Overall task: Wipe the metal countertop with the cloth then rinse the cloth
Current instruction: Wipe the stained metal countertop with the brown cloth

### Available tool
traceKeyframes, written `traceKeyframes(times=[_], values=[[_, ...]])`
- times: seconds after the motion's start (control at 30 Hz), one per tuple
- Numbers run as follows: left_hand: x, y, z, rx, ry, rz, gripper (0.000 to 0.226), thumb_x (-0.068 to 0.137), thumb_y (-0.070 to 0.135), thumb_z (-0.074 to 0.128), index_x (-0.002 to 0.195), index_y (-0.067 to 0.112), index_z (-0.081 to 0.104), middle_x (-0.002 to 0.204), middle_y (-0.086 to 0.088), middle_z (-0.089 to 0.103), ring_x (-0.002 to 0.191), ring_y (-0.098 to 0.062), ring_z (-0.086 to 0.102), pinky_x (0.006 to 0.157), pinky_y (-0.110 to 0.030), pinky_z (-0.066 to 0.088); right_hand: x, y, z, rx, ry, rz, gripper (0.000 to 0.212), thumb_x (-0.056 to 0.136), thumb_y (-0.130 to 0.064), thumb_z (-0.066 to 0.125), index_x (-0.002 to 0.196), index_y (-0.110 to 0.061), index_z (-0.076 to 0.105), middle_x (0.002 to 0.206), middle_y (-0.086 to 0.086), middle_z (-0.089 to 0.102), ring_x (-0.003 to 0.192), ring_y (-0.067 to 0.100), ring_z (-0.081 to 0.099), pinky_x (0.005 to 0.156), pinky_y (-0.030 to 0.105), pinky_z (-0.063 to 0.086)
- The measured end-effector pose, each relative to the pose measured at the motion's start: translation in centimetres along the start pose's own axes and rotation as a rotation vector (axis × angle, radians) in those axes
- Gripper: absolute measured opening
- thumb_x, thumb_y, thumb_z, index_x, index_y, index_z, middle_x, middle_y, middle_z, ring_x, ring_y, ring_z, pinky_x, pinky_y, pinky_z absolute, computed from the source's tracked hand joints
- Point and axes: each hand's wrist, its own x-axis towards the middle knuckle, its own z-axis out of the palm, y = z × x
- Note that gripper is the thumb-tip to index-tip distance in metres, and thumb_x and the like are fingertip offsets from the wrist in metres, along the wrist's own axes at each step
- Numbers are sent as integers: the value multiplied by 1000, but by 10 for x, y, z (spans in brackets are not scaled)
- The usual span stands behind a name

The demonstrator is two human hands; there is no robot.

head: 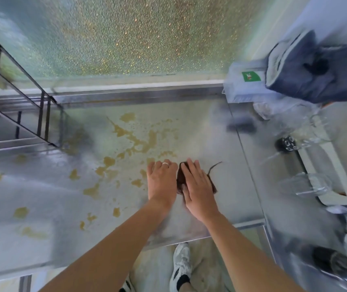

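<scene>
Right hand (197,186) lies flat, fingers straight, pressing a dark brown cloth (181,182) onto the metal countertop (227,169). Cloth sits under the palm, edges and a loose thread poking out either side. Left hand (161,182) flat on the counter just beside it, fingers extended, ring on one finger, holding nothing. Yellow-brown spill (134,140) splattered beyond and left of the hands. Black rack (31,114) at far left. Blue-grey fabric (320,70) on a box at upper right. Sneaker (181,266) below the counter edge.
</scene>
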Motion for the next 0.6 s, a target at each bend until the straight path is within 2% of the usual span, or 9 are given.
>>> traceKeyframes(times=[0.1, 0.2, 0.3, 0.37, 0.47, 0.53, 0.6], values=[[4, 7, -5, 16, -13, -58, 16, 92, 22, 60, 108, 27, 61, 112, 7, 62, 109, -20, 55, 114, -38, 25, 35, 10, -2, 3, -21, 20, 62, 104, -25, 42, 162, -17, 24, 173, 3, 9, 160, 26, 2, 127, 46, 18], [8, 14, -4, 72, -35, -98, 29, 89, 10, 58, 112, 28, 58, 113, 6, 59, 111, -20, 55, 118, -40, 22, 85, 24, -11, -10, -46, -13, 61, 106, -25, 43, 163, -17, 22, 173, 2, 5, 160, 26, -1, 127, 45, 12], [16, 16, 0, 148, -19, -86, 29, 89, 14, 60, 113, 29, 60, 111, 7, 59, 109, -20, 56, 119, -42, 19, 131, 38, -18, -48, -32, -96, 59, 108, -26, 42, 162, -16, 22, 173, 5, 7, 160, 29, 1, 128, 48, 13], [18, 14, 4, 156, -1, -79, 19, 89, 18, 61, 104, 30, 63, 102, 7, 61, 101, -20, 59, 117, -42, 20, 163, 49, -20, -60, 0, -121, 59, 107, -27, 44, 161, -13, 25, 172, 10, 9, 159, 32, 5, 127, 51, 18], [21, 11, 12, 168, 21, -66, 16, 82, 16, 67, 89, 30, 65, 89, 6, 62, 87, -20, 60, 111, -40, 30, 209, 60, -20, -88, 123, -69, 66, 101, -25, 58, 158, -7, 29, 169, 22, 8, 156, 40, 16, 119, 51, 30], [20, 10, 15, 140, 30, -62, 20, 72, 13, 73, 81, 29, 64, 81, 6, 60, 79, -21, 59, 106, -40, 38, 233, 64, -20, -71, 157, -27, 66, 98, -24, 61, 156, -6, 34, 169, 26, 6, 156, 41, 15, 117, 52, 32], [20, 12, 13, 136, 29, -72, 23, 66, 13, 76, 76, 29, 64, 77, 7, 59, 75, -20, 59, 101, -39, 41, 245, 61, -23, -86, 133, 8, 58, 101, -25, 56, 152, -8, 36, 169, 25, 0, 158, 41, 6, 119, 55, 27]])
